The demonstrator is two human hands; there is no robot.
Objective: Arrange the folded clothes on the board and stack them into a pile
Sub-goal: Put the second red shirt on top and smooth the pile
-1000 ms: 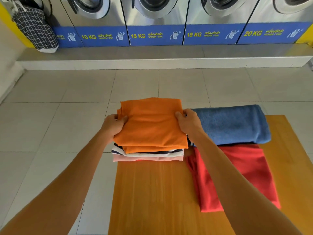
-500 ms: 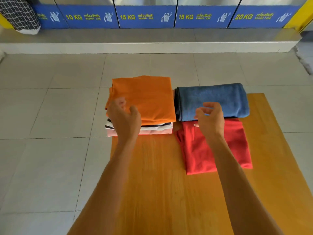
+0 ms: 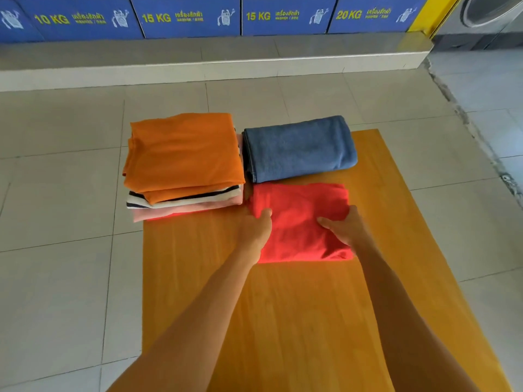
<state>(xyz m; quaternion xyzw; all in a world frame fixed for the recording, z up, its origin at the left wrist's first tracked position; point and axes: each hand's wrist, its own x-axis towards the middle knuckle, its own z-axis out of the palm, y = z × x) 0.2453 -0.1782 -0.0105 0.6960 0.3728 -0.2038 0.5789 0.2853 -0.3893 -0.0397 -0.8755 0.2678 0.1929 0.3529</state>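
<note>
A folded red garment (image 3: 300,222) lies on the wooden board (image 3: 283,321). My left hand (image 3: 254,230) grips its left edge, thumb on top of the cloth. My right hand (image 3: 346,229) grips its right edge the same way. At the board's far left corner stands a pile topped by a folded orange garment (image 3: 184,154), over a striped piece (image 3: 181,200) and a pink piece (image 3: 181,210). A folded blue towel (image 3: 300,148) lies just beyond the red garment, beside the pile.
The board rests on a grey tiled floor (image 3: 56,193). A raised step (image 3: 212,69) with blue washer panels (image 3: 184,17) runs along the back. The near half of the board holds only my forearms.
Both hands let go of the orange garment, left on the pile, and moved right and nearer onto the red garment, which they now grip at its sides. The camera tilted down.
</note>
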